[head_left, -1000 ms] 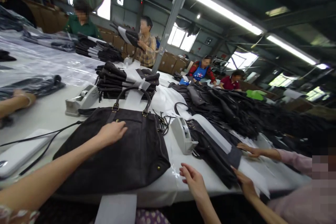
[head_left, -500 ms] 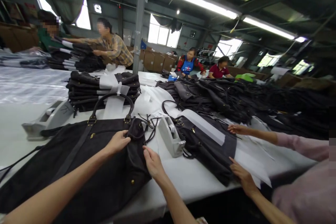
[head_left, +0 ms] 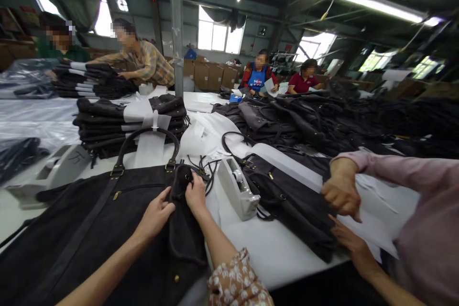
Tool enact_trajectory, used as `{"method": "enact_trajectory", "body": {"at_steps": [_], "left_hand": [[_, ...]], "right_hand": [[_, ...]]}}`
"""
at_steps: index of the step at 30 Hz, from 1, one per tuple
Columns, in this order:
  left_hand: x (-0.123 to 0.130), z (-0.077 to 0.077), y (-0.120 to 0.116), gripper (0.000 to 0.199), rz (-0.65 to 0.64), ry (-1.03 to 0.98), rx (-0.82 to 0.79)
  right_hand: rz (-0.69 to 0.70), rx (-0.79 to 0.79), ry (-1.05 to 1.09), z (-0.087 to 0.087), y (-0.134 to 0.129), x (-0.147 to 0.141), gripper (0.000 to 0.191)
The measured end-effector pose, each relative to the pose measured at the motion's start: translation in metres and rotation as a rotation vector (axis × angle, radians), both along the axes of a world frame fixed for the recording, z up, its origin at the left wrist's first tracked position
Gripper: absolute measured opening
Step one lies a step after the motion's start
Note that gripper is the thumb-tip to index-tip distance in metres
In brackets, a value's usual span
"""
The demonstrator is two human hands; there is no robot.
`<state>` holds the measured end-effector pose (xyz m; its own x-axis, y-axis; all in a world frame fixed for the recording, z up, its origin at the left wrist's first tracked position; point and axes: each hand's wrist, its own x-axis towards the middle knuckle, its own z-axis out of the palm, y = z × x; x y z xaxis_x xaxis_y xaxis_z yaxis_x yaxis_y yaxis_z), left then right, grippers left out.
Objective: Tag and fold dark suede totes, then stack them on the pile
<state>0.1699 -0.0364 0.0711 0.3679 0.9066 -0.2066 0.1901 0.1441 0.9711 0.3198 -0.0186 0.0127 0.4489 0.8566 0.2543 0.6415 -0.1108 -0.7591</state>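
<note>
A large black handbag [head_left: 143,220] with brass fittings lies before me, its looped handle [head_left: 125,146] standing up at the top edge. My left hand [head_left: 156,215] grips the near side of the bag's folded side part [head_left: 186,236], thumb and fingers closed at its edge. Opposite it, my right hand [head_left: 196,196] pinches the same dark fold near its upper corner, beside a small ring. Thin black cords [head_left: 211,172] lie just behind. The fingertips of both hands are partly hidden by the material.
Grey tape dispensers [head_left: 234,191] [head_left: 57,167] flank the bag. Behind it are stacked black bags [head_left: 96,124] with white paper wraps. At right, a co-worker's hands [head_left: 342,189] touch another black bag [head_left: 290,201]. Other people stand farther back, near a metal post [head_left: 176,33].
My right hand has moved up and left to the fold's top corner; my left hand is slightly lower. The side part is folded more inward. The co-worker's upper hand has come closer.
</note>
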Motion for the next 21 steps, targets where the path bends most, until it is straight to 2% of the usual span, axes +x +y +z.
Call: {"method": "enact_trajectory", "body": {"at_steps": [5, 7, 11, 17, 21], "left_hand": [[-0.001, -0.008, -0.002, 0.077, -0.006, -0.097, -0.082], [-0.002, -0.009, -0.002, 0.078, -0.017, -0.122, -0.094], [0.000, -0.009, -0.003, 0.080, -0.016, -0.142, -0.108], [0.002, -0.008, -0.004, 0.080, -0.036, -0.173, -0.121], [0.000, -0.009, -0.003, 0.082, -0.032, -0.161, -0.126]], "right_hand": [[0.180, -0.026, -0.051, -0.002, 0.019, 0.014, 0.033], [0.204, -0.026, -0.032, -0.006, 0.025, 0.020, 0.030], [0.209, -0.027, -0.015, -0.013, 0.032, 0.029, 0.027], [0.223, 0.016, -0.057, -0.011, 0.033, 0.027, 0.021], [0.166, 0.022, -0.034, -0.009, 0.038, 0.028, 0.025]]}}
